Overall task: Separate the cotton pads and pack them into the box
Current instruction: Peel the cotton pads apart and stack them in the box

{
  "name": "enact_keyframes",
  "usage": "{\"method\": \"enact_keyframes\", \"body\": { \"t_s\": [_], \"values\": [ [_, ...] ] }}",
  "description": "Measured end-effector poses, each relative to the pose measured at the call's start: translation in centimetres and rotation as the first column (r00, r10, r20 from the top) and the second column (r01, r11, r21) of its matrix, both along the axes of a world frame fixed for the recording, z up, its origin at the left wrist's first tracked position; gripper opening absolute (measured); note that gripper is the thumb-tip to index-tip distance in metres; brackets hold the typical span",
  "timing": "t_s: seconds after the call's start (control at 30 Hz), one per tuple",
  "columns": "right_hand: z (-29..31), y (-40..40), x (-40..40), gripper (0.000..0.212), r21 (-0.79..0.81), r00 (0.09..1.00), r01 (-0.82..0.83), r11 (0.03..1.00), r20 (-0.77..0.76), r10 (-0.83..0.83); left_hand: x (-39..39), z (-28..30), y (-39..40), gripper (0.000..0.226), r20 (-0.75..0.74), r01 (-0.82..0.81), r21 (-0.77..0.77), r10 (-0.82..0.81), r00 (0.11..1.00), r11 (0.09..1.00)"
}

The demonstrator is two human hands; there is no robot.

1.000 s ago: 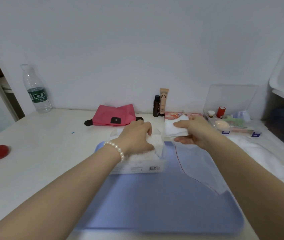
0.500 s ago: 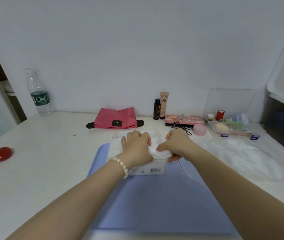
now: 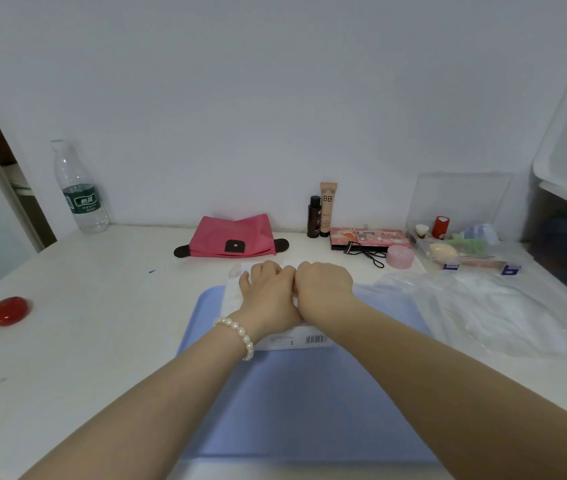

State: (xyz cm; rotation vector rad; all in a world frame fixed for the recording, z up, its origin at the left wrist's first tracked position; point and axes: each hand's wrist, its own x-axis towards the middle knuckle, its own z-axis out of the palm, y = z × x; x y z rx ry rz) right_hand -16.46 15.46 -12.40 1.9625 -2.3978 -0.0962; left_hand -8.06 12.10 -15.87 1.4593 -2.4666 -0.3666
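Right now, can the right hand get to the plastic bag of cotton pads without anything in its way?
Probably yes. The right hand rests on the box, and the plastic bag lies just to its right on the table, with nothing between them.

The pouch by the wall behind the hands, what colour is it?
Pink, with a dark brown snap tab and dark ends. The pouch shows in the head view.

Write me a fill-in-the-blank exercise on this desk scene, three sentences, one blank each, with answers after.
1. Both hands, left hand and right hand, press down side by side on the cotton pads in the ____.
2. The box stands on a ____ mat.
3. The left wrist wears a bracelet of ____.

Missing words: box; blue; pearls
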Motion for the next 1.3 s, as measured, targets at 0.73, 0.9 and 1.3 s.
{"method": "enact_keyframes", "body": {
  "t_s": [0.73,0.9,1.3],
  "values": [
    [0.6,0.2,-2.0,0.038,0.026,0.983,0.083,0.996,0.165,-0.086,4.2,-1.5,-0.1,0.050,0.081,0.057,-0.041,-0.054,0.995,0.998],
    [-1.0,0.0,-0.6,0.036,-0.044,1.000,0.014,0.999,0.006,-0.013,3.9,-1.9,0.4,0.057,0.169,0.065,-0.054,-0.055,0.984,0.996],
    [0.1,0.7,-3.9,0.030,0.107,0.899,0.047,0.993,0.428,-0.089,3.5,-2.0,0.9,0.065,0.251,0.049,-0.028,-0.041,0.967,0.998]
  ]
}}
